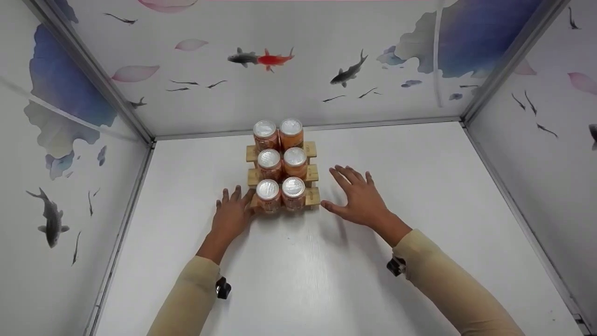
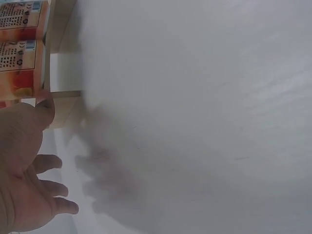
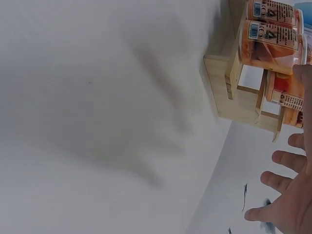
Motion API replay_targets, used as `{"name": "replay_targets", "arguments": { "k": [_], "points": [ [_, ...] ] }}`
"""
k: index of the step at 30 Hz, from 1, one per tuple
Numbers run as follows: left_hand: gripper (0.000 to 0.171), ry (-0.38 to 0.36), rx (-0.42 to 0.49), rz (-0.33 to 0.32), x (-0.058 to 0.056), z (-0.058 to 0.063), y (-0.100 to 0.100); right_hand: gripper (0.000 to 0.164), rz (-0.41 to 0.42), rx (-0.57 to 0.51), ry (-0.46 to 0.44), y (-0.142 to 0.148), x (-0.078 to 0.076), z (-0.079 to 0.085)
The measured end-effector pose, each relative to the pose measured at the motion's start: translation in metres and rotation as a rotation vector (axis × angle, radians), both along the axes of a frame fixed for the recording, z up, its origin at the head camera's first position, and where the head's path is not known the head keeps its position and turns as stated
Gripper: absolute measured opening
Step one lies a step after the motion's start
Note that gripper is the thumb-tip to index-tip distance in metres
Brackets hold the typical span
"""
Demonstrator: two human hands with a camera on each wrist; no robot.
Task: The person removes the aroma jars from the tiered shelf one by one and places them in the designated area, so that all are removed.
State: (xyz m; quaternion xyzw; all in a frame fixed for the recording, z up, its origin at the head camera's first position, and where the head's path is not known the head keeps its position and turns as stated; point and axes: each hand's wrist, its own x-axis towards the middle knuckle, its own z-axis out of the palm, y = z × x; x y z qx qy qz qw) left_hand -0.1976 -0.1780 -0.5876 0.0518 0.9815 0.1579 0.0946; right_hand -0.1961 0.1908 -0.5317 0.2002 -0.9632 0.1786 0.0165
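A stepped wooden rack (image 1: pixel 312 196) stands toward the back of the white table. Several cans with silver lids and orange labels, such as the front right can (image 1: pixel 294 193), sit on its steps in pairs. At the rack's left end is my left hand (image 1: pixel 231 217), its thumb against the front step and its other fingers extended. My right hand (image 1: pixel 361 200) hovers at the right side with fingers spread, its thumb tip close to the front step. Whether that thumb touches the wood, I cannot tell. In the left wrist view, printed labels show on a front can (image 2: pixel 19 68).
White panels painted with fish and petals enclose the table (image 1: pixel 298 280) at the back and both sides. A grey metal strip (image 1: pixel 373 126) runs along the table's back edge, just behind the rack. Small black devices, including one (image 1: pixel 396 266) at the right cuff, sit at both wrists.
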Motion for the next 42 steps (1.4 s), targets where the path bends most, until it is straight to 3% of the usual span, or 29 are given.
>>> {"name": "replay_targets", "arguments": {
  "k": [9,19,27,36,42],
  "points": [
    [0.064,-0.011,0.070,0.019,-0.002,-0.002,-0.001,0.093,0.078,-0.047,-0.018,-0.025,-0.002,-0.001],
    [0.064,-0.043,0.088,0.017,-0.003,-0.004,-0.001,0.086,0.090,-0.098,-0.026,-0.044,-0.001,0.000],
    [0.070,0.006,0.063,-0.011,0.000,-0.001,0.000,0.084,0.117,-0.128,-0.024,-0.056,0.000,0.000],
    [0.059,0.008,0.079,-0.013,0.000,-0.003,-0.002,0.085,0.107,-0.184,-0.032,-0.070,0.000,-0.002],
    [0.060,-0.015,0.081,0.001,-0.001,-0.004,-0.002,0.087,0.096,-0.215,-0.018,-0.078,0.000,-0.003]
  ]
}}
